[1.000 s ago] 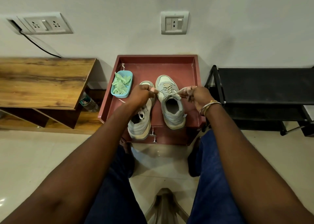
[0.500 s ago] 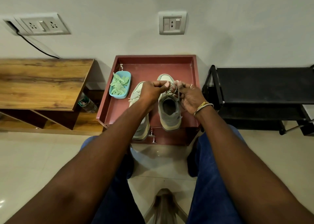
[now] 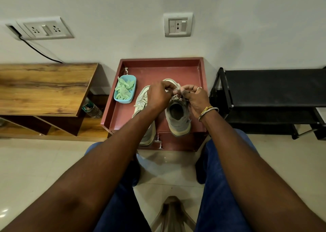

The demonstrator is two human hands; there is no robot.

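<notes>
At centre frame, left hand (image 3: 158, 96) and right hand (image 3: 195, 99) pinch the lace (image 3: 177, 95) of a shoe (image 3: 178, 116), fingers (image 3: 189, 87) clamped on it. Tying seems underway; next, draw the knot snug.

Blue tub (image 3: 123, 101) of green scraps (image 3: 123, 89) at the red tray's (image 3: 176, 61) left edge. Wooden table (image 3: 44, 89) to the left, bottle (image 3: 91, 108) beneath. Black rack (image 3: 273, 87) to the right. Sockets (image 3: 45, 29), cable (image 3: 40, 53) and switch (image 3: 177, 25) on the wall.
</notes>
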